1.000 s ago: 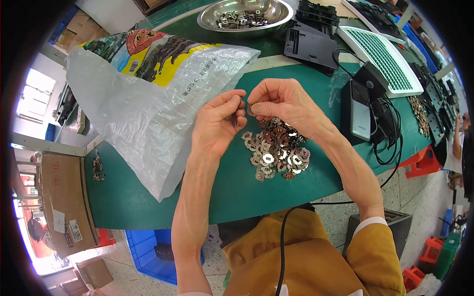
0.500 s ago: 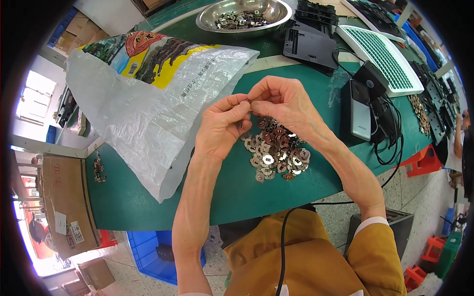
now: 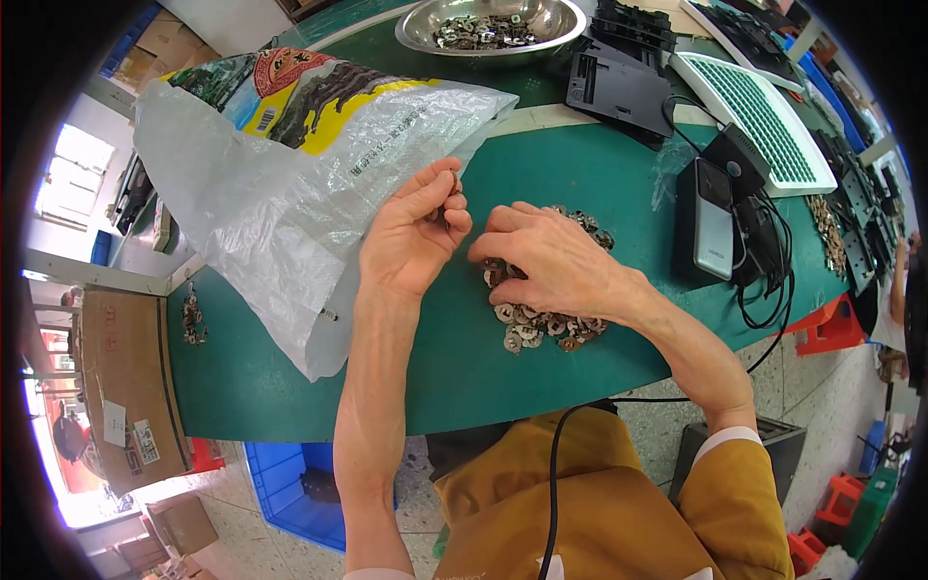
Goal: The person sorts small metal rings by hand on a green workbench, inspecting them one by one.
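A heap of small, ring-like metal pieces [image 3: 527, 333], silvery and brownish, lies on the green table mat. My right hand [image 3: 561, 259] is over this heap, palm down, its thumb and fingers apart and bent down among the pieces. What lies under its palm is hidden. To its left, my left hand [image 3: 411, 237] is raised with the fingers curled in. A few brownish metal pieces [image 3: 447, 198] show between its thumb and fingers; the rest of what it holds is covered. A white woven plastic bag [image 3: 280, 213] with a coloured print lies beside my left hand.
A steel bowl [image 3: 411, 34] of similar pieces stands at the back. To the right are a black-and-grey device [image 3: 713, 217] with cables, a black plastic part [image 3: 619, 95] and a white tray [image 3: 822, 182] with green rows. A small chain-like cluster [image 3: 193, 319] lies far left.
My hands were together, fingertips meeting above the heap. They have parted: the right moved down onto the heap, the left drew slightly left with pieces in its fingers. The view shifted a little.
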`<control>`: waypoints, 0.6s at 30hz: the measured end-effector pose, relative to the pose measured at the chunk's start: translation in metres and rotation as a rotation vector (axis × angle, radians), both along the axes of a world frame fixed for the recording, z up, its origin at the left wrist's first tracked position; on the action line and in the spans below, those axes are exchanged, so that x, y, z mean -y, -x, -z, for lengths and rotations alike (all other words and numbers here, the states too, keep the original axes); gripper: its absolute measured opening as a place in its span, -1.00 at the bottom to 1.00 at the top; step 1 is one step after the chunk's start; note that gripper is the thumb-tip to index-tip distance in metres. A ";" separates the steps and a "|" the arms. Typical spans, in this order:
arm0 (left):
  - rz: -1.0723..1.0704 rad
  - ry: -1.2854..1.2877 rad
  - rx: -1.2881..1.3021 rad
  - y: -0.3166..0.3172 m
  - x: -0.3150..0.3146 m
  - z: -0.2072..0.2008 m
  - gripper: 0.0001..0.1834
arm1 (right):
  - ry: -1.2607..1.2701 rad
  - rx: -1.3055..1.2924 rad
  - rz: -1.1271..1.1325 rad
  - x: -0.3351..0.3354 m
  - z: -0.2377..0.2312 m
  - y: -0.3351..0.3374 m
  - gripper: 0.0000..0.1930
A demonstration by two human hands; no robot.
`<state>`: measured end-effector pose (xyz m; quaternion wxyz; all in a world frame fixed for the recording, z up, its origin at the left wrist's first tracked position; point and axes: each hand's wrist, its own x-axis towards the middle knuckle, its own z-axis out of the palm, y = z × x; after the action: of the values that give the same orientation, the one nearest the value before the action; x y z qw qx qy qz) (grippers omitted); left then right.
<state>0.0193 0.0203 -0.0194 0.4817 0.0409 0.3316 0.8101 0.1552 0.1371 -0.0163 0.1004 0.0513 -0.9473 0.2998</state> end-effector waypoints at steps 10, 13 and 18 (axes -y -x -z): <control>0.029 0.007 -0.011 -0.001 0.000 0.003 -0.79 | 0.039 0.046 0.006 -0.006 0.000 0.002 -0.92; 0.033 0.015 -0.019 -0.002 0.001 0.003 -0.80 | 0.122 0.003 0.052 -0.010 0.002 0.004 -0.92; 0.057 0.017 -0.034 -0.005 -0.002 0.002 -0.81 | 0.241 -0.017 0.113 -0.016 -0.003 0.004 -0.93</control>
<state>0.0243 0.0219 -0.0215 0.4991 0.0599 0.3454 0.7925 0.1509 0.1532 -0.0135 0.1305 -0.0118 -0.9050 0.4047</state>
